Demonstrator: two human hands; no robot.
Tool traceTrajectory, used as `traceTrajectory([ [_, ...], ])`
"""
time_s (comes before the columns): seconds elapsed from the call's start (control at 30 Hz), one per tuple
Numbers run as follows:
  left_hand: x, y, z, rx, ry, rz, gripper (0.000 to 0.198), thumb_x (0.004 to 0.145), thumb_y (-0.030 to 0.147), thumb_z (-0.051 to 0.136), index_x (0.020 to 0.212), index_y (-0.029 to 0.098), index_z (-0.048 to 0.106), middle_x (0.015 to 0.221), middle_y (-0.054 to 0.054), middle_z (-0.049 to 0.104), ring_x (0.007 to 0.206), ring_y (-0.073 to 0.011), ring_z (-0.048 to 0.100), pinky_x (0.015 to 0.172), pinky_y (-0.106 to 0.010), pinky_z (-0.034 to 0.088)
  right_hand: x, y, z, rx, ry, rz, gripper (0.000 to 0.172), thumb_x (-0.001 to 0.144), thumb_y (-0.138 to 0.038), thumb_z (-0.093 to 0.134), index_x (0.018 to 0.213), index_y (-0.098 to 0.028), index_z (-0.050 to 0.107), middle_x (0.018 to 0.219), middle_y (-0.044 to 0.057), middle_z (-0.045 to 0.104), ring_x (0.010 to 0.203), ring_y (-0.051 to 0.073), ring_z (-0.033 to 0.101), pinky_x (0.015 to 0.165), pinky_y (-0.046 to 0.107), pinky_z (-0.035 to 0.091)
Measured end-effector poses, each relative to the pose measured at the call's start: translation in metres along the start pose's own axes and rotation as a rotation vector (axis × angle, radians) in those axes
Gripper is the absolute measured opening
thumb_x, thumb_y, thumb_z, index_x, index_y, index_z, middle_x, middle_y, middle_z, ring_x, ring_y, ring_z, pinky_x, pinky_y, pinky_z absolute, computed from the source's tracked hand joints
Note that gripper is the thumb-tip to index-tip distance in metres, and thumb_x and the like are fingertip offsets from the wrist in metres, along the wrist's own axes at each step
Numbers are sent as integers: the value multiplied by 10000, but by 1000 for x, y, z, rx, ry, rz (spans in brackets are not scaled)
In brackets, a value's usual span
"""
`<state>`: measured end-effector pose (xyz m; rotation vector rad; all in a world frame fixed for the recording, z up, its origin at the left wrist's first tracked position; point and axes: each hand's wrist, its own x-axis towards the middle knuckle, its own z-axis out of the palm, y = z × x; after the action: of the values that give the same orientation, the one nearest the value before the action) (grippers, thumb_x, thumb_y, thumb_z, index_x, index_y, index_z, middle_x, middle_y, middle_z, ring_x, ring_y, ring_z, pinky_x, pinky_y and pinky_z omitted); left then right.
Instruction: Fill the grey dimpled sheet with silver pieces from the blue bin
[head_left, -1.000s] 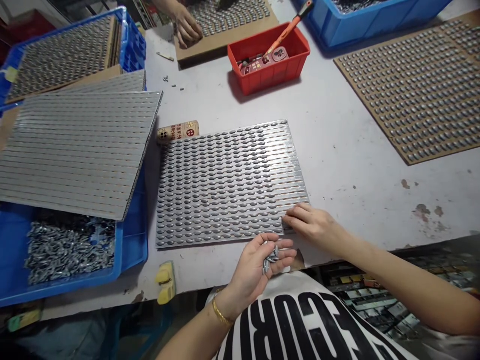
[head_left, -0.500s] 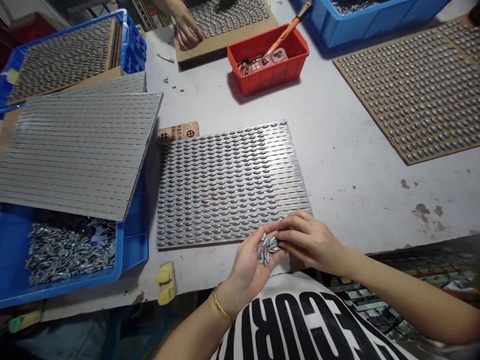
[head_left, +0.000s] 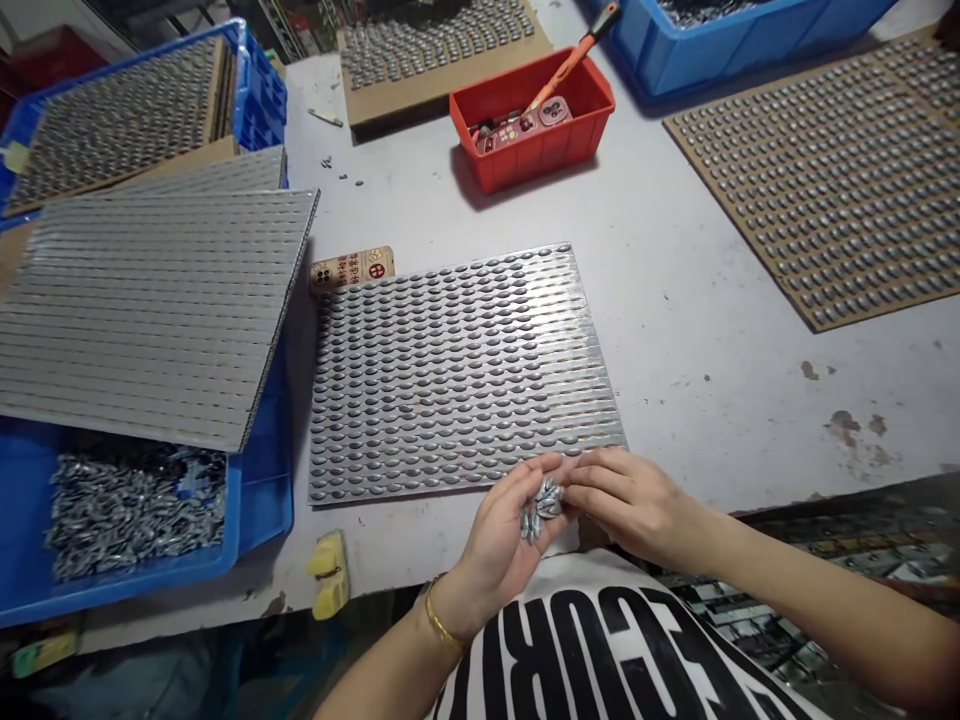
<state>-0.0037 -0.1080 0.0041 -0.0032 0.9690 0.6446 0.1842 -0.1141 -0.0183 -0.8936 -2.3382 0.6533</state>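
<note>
Dozens of rows of oval metal weights (head_left: 457,375) fill the grey sheet (head_left: 390,491) just ahead of the hands, looks near done; loose pile (head_left: 135,520) remains in blue bin (head_left: 22,480) to their left. Left hand (head_left: 499,540) cupped around small handful (head_left: 544,510), right hand (head_left: 626,500) curled against it, grip unclear. Paper tube (head_left: 352,268) beyond the hands: red mark, print unreadable

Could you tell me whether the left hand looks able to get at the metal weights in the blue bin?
Probably yes: the left hand looks free to swing across to the metal weights, which the tilted board leaves uncovered, though it cups a small heap now.
</note>
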Motion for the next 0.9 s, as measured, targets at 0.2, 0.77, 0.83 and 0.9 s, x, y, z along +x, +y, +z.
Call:
traceTrajectory([
  [0.2,-2,2,-1,17,-25,39,281,862,140,547,1126,114,641,1252,-161,635,1156,-257,603,1041,-405,452,6,24,-13,67,94,109,215,917,-109,498,1085,-192,603,934,89,645,858,196,569,708,356,516],
  [0.77,-2,5,0,143,46,33,252,832,226,670,1062,133,625,1035,-137,709,903,-191,693,880,-327,536,11,54,-4,-318,-67,17,251,910,-56,416,1005,-138,633,931,125,614,853,227,520,680,360,488],
  [0.83,-1,5,-1,176,34,38,301,823,251,686,1095,132,640,995,-121,712,847,-169,690,838,-303,540,11,55,-3,-320,-69,22,269,905,-45,403,1003,-145,633,927,121,613,847,224,520,678,357,489],
  [0.9,-1,5,-2,197,28,55,346,811,272,702,1122,136,638,970,-110,712,804,-153,684,813,-292,536,11,56,-3,-311,-66,37,281,902,-43,397,1011,-151,633,929,118,616,845,221,524,676,356,492],
])
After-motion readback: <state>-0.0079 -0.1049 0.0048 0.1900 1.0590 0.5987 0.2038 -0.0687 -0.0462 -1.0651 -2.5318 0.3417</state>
